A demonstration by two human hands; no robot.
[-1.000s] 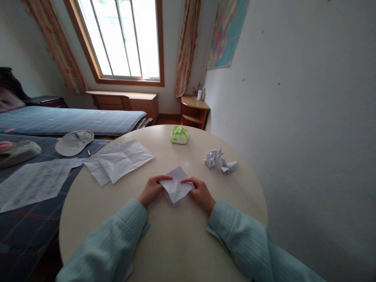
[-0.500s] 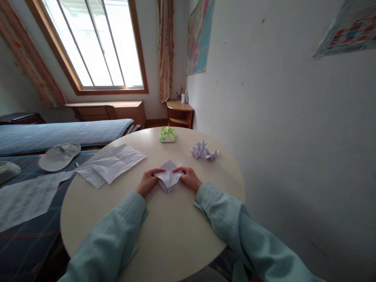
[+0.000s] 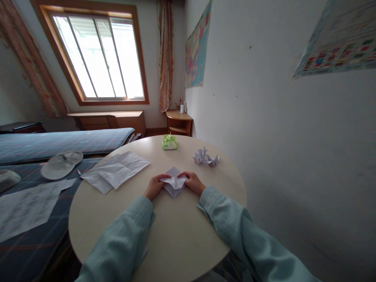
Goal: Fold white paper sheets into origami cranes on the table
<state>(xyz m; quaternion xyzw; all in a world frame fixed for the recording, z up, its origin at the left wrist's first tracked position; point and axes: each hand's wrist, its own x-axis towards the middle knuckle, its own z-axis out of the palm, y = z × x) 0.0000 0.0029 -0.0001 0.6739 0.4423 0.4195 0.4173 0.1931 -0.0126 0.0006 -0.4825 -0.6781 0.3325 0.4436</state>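
A partly folded sheet of white paper (image 3: 174,188) lies on the round table (image 3: 182,243), its corners pointing away from and toward me. My left hand (image 3: 156,185) pinches its left flap, thumb on top. On the opposite side my right hand (image 3: 192,181) grips the right flap the same way. Between the thumbs the upper layer bulges up. The fingers beneath the paper are hidden. Beyond my right hand sit folded paper figures (image 3: 202,157), grouped close together.
Creased white sheets (image 3: 120,168) overlap at the table's left. A green tissue pack (image 3: 169,142) stands at the far edge. To the left, a cap (image 3: 61,164) and a printed sheet (image 3: 29,203) rest on a plaid-covered seat. A wall (image 3: 282,156) borders the right.
The camera view has tilted up slightly, so everything sits lower and a little to the right. Between the thumbs, the paper's upper flap looks flatter. Both hands keep their hold.
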